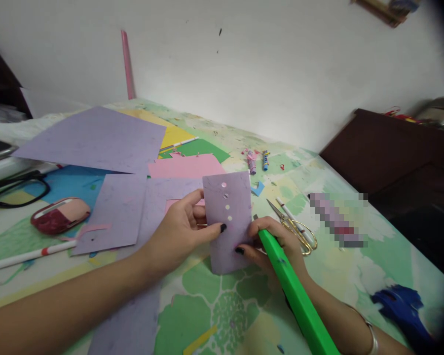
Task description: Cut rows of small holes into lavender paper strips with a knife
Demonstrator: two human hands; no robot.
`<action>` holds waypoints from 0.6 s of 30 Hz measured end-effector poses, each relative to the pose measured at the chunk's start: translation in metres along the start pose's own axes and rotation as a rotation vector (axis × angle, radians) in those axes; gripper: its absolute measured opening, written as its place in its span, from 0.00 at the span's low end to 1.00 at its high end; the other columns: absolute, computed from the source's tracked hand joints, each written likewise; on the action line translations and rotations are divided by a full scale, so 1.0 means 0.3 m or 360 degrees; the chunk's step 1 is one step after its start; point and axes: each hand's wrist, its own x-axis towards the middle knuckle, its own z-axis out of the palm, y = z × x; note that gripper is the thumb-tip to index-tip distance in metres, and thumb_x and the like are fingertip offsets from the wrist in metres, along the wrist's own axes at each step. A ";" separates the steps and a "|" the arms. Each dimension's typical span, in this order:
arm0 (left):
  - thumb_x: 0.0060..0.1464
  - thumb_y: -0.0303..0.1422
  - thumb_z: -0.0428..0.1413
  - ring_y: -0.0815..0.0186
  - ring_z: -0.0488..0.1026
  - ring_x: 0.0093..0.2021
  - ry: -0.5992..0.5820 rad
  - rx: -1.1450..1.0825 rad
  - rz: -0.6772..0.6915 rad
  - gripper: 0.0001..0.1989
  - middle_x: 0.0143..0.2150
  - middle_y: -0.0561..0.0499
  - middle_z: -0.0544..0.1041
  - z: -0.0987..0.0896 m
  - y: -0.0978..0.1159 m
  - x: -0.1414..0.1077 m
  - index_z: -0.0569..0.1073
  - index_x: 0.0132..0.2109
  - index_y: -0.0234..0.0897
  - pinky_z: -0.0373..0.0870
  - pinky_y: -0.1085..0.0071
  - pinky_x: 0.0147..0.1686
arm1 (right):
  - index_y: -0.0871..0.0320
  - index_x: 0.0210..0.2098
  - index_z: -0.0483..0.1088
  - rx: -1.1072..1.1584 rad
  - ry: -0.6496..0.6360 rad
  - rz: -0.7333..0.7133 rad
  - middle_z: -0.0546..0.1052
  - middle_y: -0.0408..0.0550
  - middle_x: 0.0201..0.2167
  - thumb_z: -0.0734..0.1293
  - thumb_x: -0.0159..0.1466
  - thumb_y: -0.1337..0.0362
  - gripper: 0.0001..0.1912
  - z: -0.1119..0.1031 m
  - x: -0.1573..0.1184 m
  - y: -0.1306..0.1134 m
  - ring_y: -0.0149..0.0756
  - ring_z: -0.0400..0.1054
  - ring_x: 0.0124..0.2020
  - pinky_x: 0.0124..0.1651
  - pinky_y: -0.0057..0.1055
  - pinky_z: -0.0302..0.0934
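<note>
A purple paper card (232, 251) stands upright in front of me, with a column of small round holes down its upper part. My left hand (185, 222) is closed on its left edge, thumb across the front and fingers partly hidden behind. At the card's lower right, my right hand (277, 241) pinches the edge. That hand also carries a long bright green tool (292, 278) with a grey tip, pointing back toward me; its exact kind is not clear. Gold-handled scissors (294, 227) lie just beyond my right hand, beside a white pen (286, 209).
Purple sheets (99, 135), pink paper (188, 166) and a folded purple card (114, 212) cover the left. Small paper rolls (251, 161) stand farther back. A maroon case (61, 216) and black-framed glasses (40, 190) lie left; a dark blue object (401, 308) lies right.
</note>
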 end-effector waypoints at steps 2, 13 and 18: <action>0.48 0.29 0.68 0.62 0.82 0.43 0.0061 -0.0025 0.0035 0.26 0.45 0.48 0.84 0.002 -0.004 0.001 0.71 0.54 0.37 0.78 0.70 0.41 | 0.55 0.31 0.66 -0.0040 -0.0001 -0.0051 0.66 0.34 0.21 0.74 0.58 0.68 0.11 0.001 0.001 -0.004 0.23 0.57 0.19 0.21 0.19 0.54; 0.48 0.31 0.67 0.62 0.80 0.42 0.0070 0.0067 0.0063 0.24 0.45 0.49 0.83 0.014 0.011 0.003 0.72 0.53 0.39 0.77 0.70 0.40 | 0.55 0.31 0.67 -0.0185 0.0031 -0.0252 0.70 0.34 0.23 0.74 0.58 0.72 0.12 0.011 -0.004 -0.022 0.22 0.61 0.21 0.23 0.16 0.58; 0.51 0.30 0.64 0.65 0.78 0.42 -0.0008 0.0094 0.0137 0.23 0.46 0.51 0.81 0.012 0.003 0.004 0.71 0.54 0.41 0.76 0.71 0.39 | 0.55 0.32 0.67 -0.0179 0.0031 -0.0263 0.71 0.35 0.24 0.74 0.58 0.72 0.12 0.010 -0.008 -0.023 0.22 0.62 0.21 0.24 0.16 0.59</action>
